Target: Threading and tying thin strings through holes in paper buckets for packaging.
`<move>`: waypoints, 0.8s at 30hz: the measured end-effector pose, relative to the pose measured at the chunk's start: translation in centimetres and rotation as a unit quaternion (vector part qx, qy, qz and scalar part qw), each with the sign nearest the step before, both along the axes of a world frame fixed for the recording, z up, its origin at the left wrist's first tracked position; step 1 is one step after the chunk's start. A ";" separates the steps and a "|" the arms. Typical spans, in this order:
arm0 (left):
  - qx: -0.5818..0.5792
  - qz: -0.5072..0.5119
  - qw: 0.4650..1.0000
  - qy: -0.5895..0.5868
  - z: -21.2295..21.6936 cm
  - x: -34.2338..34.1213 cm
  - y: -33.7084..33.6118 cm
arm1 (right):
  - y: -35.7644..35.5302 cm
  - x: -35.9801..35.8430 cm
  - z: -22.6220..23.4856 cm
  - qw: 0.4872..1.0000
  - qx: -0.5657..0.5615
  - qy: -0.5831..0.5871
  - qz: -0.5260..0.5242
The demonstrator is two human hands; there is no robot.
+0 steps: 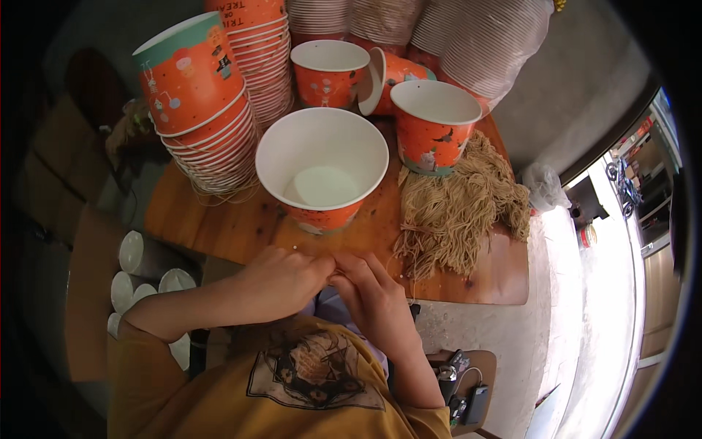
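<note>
My left hand [287,280] and my right hand [371,298] meet at the table's near edge, their fingertips pinched together. Whatever is between the fingers is too small or hidden to make out. Just beyond them an orange paper bucket [322,218] with a white inside stands upright, apart from both hands. To the right lies a bundle of tan string [461,212], with loose strands trailing toward the near edge. Another orange bucket [435,139] stands at the far end of that bundle.
A tall stack of orange buckets [194,95] rises at the left of the wooden table [219,227]. Farther back are an upright bucket [329,84], one on its side [398,77] and plastic-wrapped stacks [482,44]. A carton [88,293] with white containers sits low at the left.
</note>
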State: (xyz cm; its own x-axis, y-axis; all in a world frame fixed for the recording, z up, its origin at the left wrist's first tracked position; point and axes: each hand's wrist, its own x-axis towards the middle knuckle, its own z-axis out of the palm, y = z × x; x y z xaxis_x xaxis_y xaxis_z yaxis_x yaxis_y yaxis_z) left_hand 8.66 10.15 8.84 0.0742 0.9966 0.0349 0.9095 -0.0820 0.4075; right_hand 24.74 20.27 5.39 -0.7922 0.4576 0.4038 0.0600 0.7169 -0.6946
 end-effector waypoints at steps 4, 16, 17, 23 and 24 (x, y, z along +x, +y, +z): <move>-0.054 -0.004 0.998 0.045 0.7 0.0 0.2 | 0.6 0.7 -0.4 1.000 -0.016 -0.005 0.001; 0.111 0.082 0.988 -0.063 5.1 -1.2 6.2 | 2.8 2.3 -3.4 0.903 -0.377 0.178 -0.100; -0.019 0.159 0.971 -0.177 5.6 -1.4 6.6 | 2.7 2.1 -3.3 0.892 -0.403 0.179 -0.101; -0.026 0.173 0.949 -0.264 7.1 -3.4 6.5 | 3.2 1.9 -2.7 0.871 -0.435 0.205 -0.096; -0.032 0.173 0.938 -0.300 7.1 -3.9 6.3 | 3.2 1.5 -2.3 0.869 -0.437 0.209 -0.102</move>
State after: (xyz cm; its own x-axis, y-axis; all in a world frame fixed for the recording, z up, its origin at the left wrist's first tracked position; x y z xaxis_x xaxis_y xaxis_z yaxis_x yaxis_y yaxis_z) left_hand 4.73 16.47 15.90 -0.2683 0.9587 -0.0941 0.4829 0.2183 0.8480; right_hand 26.28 23.51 3.09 -0.5267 0.8476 0.0645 -0.2644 -0.0912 -0.9601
